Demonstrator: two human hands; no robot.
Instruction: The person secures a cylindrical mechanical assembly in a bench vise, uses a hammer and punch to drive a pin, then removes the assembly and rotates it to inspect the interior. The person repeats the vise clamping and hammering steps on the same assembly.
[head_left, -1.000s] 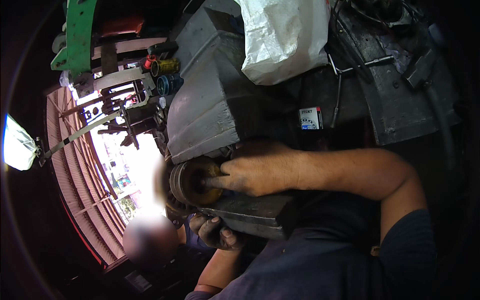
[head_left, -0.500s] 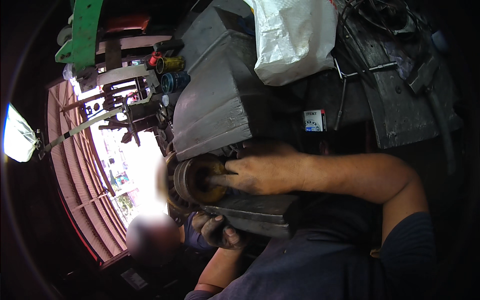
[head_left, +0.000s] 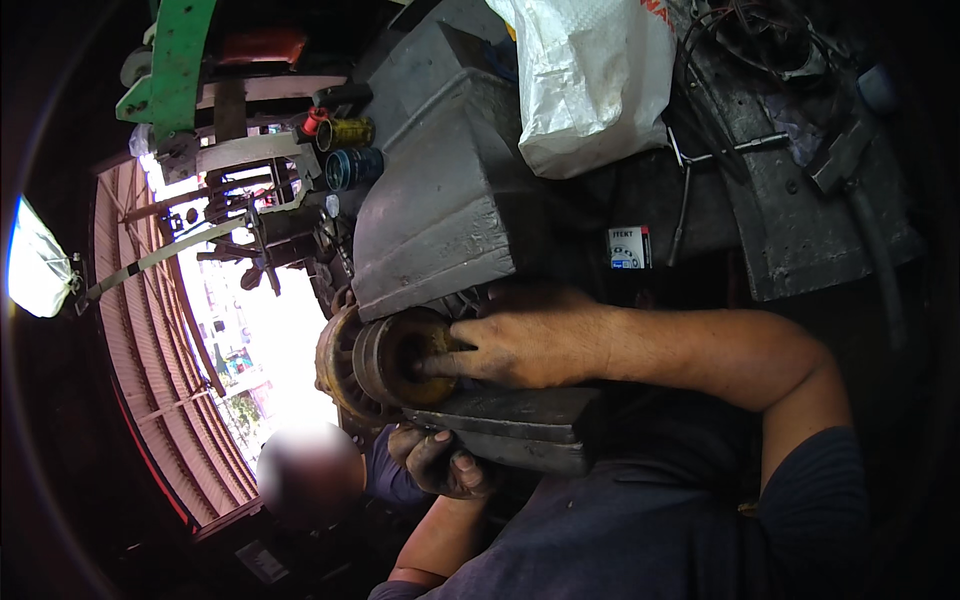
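Note:
A round, hollow metal part [head_left: 370, 362] with a yellowish, worn face lies on its side. A wider, ribbed housing [head_left: 340, 365] sits at its far left. My right hand [head_left: 525, 345] reaches in from the right, index finger stretched into the part's bore and other fingers bent near its rim; the fingertip is hidden in shadow. Beneath the part is a dark metal block, like a vise jaw [head_left: 500, 425]. My left hand [head_left: 440, 462], fingers curled and blackened, is at the underside of this block. What it grips there is hidden.
A large grey metal body [head_left: 430, 215] stands beyond the part. Behind are a white sack [head_left: 595, 85], a small box [head_left: 629, 247], a T-handled wrench [head_left: 685, 200], a hammer [head_left: 845, 155] and cans [head_left: 353, 168]. Another person [head_left: 395, 470] is at the lower left.
The view has shifted slightly, so the grey body sits a little further right and more of the ribbed housing shows. Both hands keep nearly the same places.

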